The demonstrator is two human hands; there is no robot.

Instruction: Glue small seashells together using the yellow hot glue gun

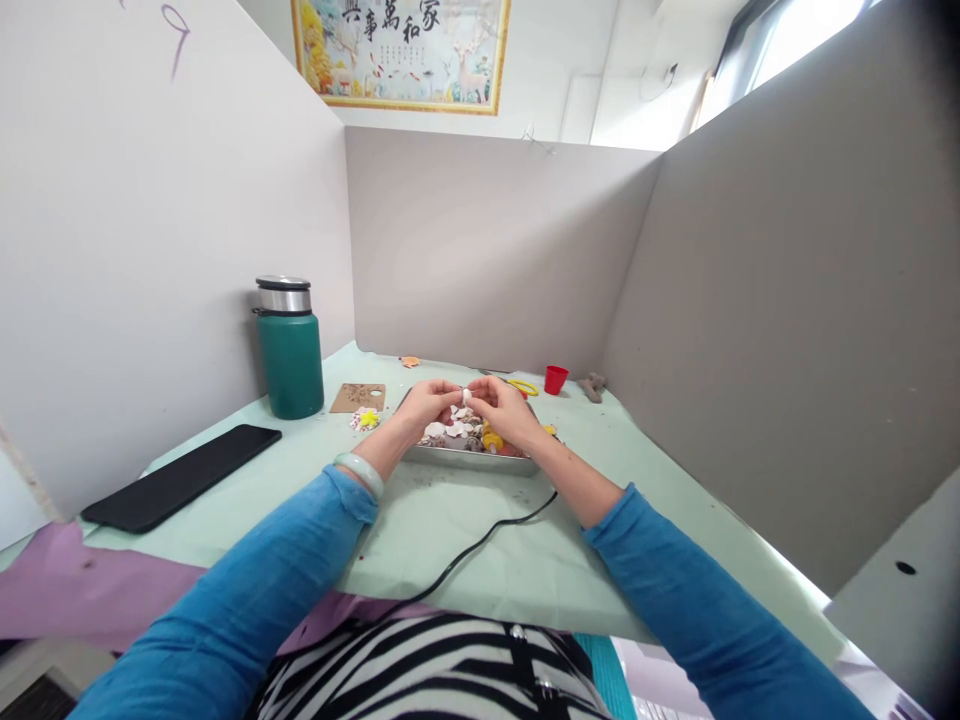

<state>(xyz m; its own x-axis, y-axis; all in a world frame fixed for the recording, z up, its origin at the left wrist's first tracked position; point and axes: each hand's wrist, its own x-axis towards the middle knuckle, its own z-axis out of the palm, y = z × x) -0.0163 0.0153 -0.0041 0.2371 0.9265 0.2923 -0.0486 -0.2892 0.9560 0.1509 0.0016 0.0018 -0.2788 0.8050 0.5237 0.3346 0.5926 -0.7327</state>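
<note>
Above a shallow metal tray (472, 461), my two hands meet fingertip to fingertip. Between them is a small white piece (467, 396) that looks like a shell. My right hand (504, 408) pinches it from the right. My left hand (429, 405) has its fingers closed at the piece's left side, touching or nearly touching it; whether it grips the piece is hard to see. In the tray lie white shells (436, 429), darker speckled bits and a yellow-orange item (491, 438). My hands and wrists hide part of the tray.
Left of the tray are a yellow flower-like piece (366, 419), a brown card (358, 398), a green bottle (290, 360) and a black phone-like slab (184, 478). Behind are yellow scissor handles (523, 386), a red cup (555, 379) and a grey-brown object (592, 387). A black cable (480, 541) crosses the front. Partitions enclose three sides.
</note>
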